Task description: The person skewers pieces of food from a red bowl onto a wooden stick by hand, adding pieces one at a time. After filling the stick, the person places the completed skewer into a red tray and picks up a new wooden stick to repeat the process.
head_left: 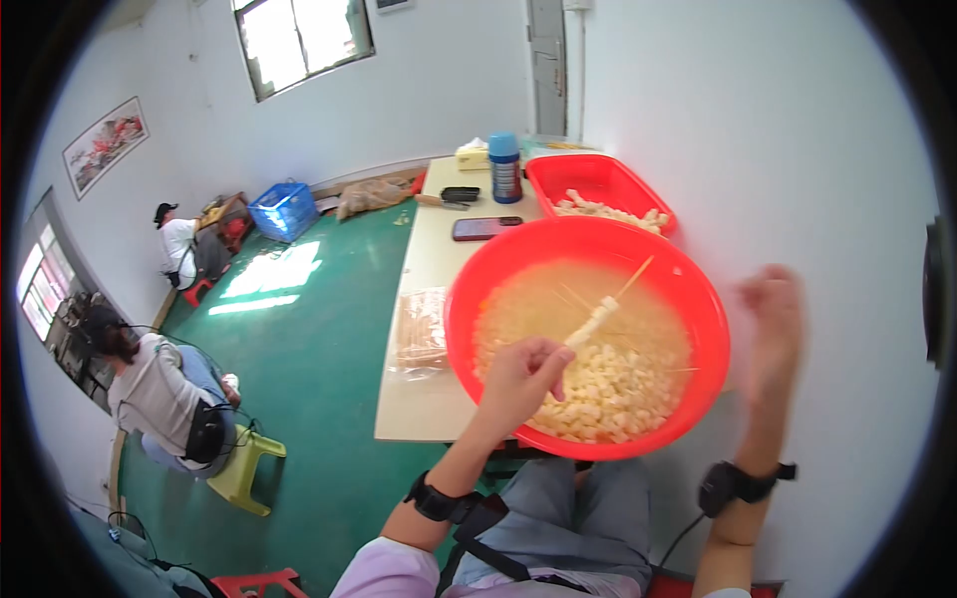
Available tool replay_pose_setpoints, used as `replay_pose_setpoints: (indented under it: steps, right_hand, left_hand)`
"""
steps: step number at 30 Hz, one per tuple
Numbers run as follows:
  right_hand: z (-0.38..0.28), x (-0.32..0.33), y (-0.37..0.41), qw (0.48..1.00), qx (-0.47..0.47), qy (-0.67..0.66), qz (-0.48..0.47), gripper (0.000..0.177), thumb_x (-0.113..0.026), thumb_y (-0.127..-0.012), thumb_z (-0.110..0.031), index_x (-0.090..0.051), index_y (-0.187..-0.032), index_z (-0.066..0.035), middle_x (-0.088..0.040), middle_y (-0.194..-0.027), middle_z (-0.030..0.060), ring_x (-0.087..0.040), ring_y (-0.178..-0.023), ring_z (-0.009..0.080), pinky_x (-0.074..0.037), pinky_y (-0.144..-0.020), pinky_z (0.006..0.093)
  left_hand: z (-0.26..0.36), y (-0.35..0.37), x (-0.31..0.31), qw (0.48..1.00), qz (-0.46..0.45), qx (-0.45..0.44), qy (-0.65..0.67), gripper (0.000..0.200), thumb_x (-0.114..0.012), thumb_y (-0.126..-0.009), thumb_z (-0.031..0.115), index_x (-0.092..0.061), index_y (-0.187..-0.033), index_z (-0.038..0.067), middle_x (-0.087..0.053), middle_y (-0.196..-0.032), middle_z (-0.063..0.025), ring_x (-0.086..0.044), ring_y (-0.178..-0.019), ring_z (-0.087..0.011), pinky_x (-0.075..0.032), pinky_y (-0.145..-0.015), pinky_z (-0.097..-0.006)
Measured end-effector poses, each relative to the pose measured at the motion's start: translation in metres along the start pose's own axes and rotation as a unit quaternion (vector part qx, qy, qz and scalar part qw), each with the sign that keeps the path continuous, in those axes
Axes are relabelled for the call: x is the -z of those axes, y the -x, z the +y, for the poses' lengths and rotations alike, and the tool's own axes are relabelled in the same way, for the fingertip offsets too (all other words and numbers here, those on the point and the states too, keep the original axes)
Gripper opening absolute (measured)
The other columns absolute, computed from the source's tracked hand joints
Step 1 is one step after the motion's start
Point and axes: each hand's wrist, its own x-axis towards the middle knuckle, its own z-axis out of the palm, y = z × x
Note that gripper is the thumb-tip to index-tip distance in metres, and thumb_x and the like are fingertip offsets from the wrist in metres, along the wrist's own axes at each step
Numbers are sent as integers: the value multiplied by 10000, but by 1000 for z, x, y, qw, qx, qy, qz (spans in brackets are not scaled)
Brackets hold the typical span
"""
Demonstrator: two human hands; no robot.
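My left hand (523,381) is closed around the lower part of a bamboo skewer (632,280) threaded with pale, whitish food pieces (595,320). It holds the skewer slanted up to the right, over a large round red basin (462,334). In the basin, cloudy liquid covers many small pale chunks (616,399), and a few thin sticks poke out. My right hand (775,299) is raised beside the basin's right rim, near the wall. Motion blurs its fingers, so whether they hold anything cannot be made out.
A smaller red tub (598,179) with threaded skewers stands behind the basin. On the table (414,419) are a phone (486,228), a blue bottle (504,169), a tissue box (473,157) and a plastic bag of sticks (421,329). Two people sit on stools at the left.
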Motion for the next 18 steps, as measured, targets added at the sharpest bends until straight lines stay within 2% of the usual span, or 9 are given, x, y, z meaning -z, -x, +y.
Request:
replay_pose_setpoints:
  steps: [2,4,6,8,10,18]
  right_hand:
    - [-50,25,-4,967,187,-170,-28,426,-341,-894,-279,-390,-1144,63,-543,-951,137,-497,-948,214,-323,-911,347]
    - [-124,28,-4,938,311,-134,-81,455,-296,-873,-351,-368,-1170,-14,-502,-1011,61,-435,-1035,248,-200,-982,477]
    - [-163,17,4,891,395,-88,-207,450,-299,-872,-343,-371,-1166,-11,-502,-1013,64,-437,-1034,247,-204,-981,475]
    - [-168,3,11,855,410,-63,-310,445,-303,-871,-335,-373,-1163,-8,-502,-1015,66,-438,-1034,246,-208,-980,472]
    - [-159,-11,18,840,397,-50,-367,440,-307,-870,-328,-376,-1160,-4,-503,-1017,68,-440,-1033,246,-211,-978,470]
    - [-128,-27,25,836,357,-36,-415,420,-321,-866,-297,-386,-1147,8,-503,-1024,77,-445,-1031,242,-227,-973,459]
  left_hand:
    - [0,0,0,1000,-1,13,-6,169,-528,-831,139,-572,-819,-24,-519,-570,3,-522,-483,-62,-343,-447,-170]
    - [0,0,0,1000,0,12,9,168,-527,-832,137,-572,-820,-24,-516,-568,3,-519,-483,-60,-340,-448,-169]
    - [0,0,-1,1000,-5,14,9,165,-521,-837,130,-571,-825,-26,-510,-556,3,-517,-485,-58,-336,-449,-168]
    - [0,0,-2,1000,-3,22,14,162,-518,-839,126,-570,-827,-26,-506,-551,2,-516,-483,-58,-334,-448,-168]
    - [2,1,-2,999,-2,29,15,160,-518,-840,124,-570,-828,-27,-504,-548,2,-515,-481,-59,-334,-448,-169]
    - [1,-2,-3,999,-1,40,4,165,-520,-840,122,-569,-817,-34,-487,-536,-4,-495,-466,-69,-351,-452,-176]
